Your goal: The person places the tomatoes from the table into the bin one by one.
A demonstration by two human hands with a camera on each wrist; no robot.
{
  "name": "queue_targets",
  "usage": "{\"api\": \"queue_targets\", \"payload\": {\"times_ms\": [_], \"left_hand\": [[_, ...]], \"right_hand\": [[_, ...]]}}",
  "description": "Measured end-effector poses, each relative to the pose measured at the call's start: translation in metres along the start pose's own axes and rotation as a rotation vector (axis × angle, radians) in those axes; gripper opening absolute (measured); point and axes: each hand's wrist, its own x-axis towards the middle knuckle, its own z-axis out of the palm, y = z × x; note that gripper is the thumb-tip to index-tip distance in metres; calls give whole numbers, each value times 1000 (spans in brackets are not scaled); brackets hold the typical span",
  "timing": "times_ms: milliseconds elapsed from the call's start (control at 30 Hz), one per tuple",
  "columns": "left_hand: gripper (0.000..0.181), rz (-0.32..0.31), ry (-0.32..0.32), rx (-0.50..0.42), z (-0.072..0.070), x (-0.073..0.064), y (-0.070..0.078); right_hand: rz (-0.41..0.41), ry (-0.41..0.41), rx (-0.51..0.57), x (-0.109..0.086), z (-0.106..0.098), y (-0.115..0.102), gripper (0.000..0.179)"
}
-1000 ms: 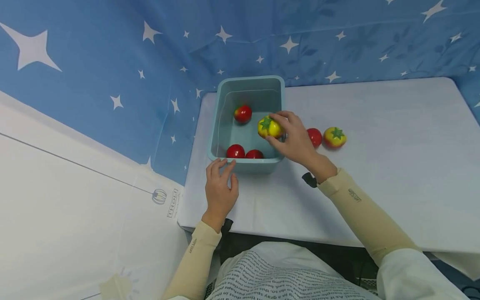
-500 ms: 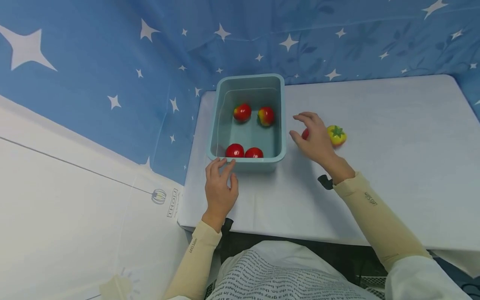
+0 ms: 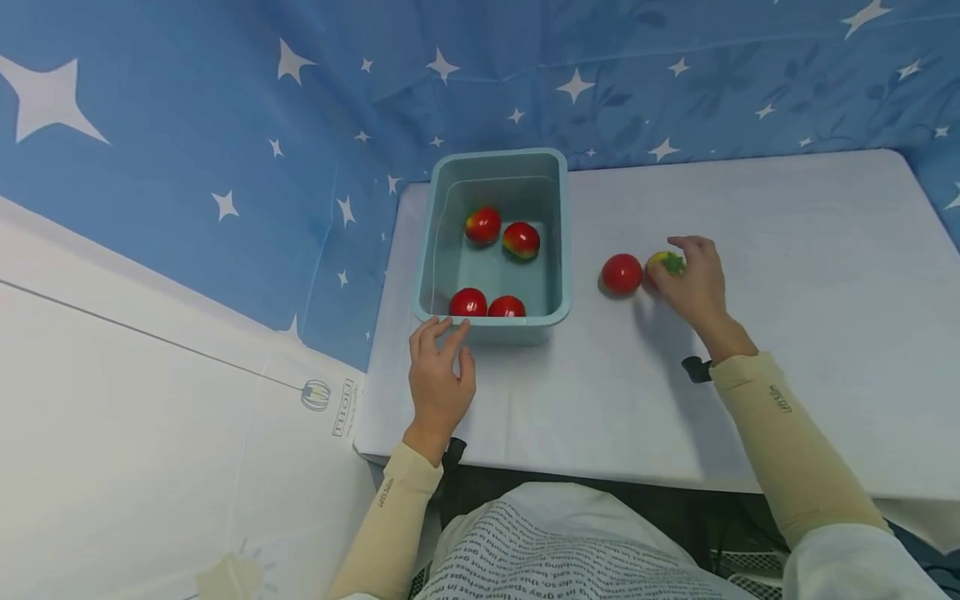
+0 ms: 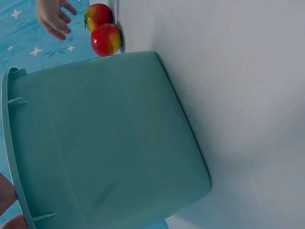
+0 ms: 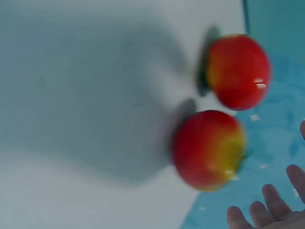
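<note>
My right hand (image 3: 701, 287) hovers with spread fingers over a yellow-and-red tomato (image 3: 672, 263) with a green leafy crown, partly covering it. In the right wrist view, a gap shows between the fingers (image 5: 276, 202) and this tomato (image 5: 208, 150). Just left of it on the table sits a red tomato (image 3: 621, 274). The fingertips of my left hand (image 3: 441, 375) rest at the near rim of a blue-green plastic bin (image 3: 495, 322), its fingers loosely extended. Inside the bin lie several red tomatoes, two at the back, including one red-and-yellow tomato (image 3: 521, 241), and two along the near wall.
A white cloth covers the table (image 3: 810, 333). Behind and to the left hangs a blue curtain (image 3: 630, 75) with white stars, close to the bin's back wall. The table's front edge runs near the person's lap.
My right hand released a tomato into the bin, where it rolled slightly, then moved right past the red tomato to the yellow-and-red one. My left hand stayed at the rim.
</note>
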Motion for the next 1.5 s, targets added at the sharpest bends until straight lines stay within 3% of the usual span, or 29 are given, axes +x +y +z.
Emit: {"api": "queue_targets", "payload": {"times_ms": [233, 633, 967, 1300, 1500], "left_hand": [[33, 8, 13, -7, 1, -1, -1], [34, 1, 16, -20, 1, -1, 1], [33, -7, 15, -21, 0, -1, 1], [33, -3, 26, -26, 0, 0, 3], [33, -5, 30, -28, 0, 0, 2]], "right_hand": [[42, -30, 31, 0, 13, 24, 74], [143, -69, 21, 4, 19, 37, 85], [173, -103, 51, 3, 20, 49, 78], [222, -29, 76, 4, 14, 54, 85], [182, 55, 115, 4, 4, 46, 82]]}}
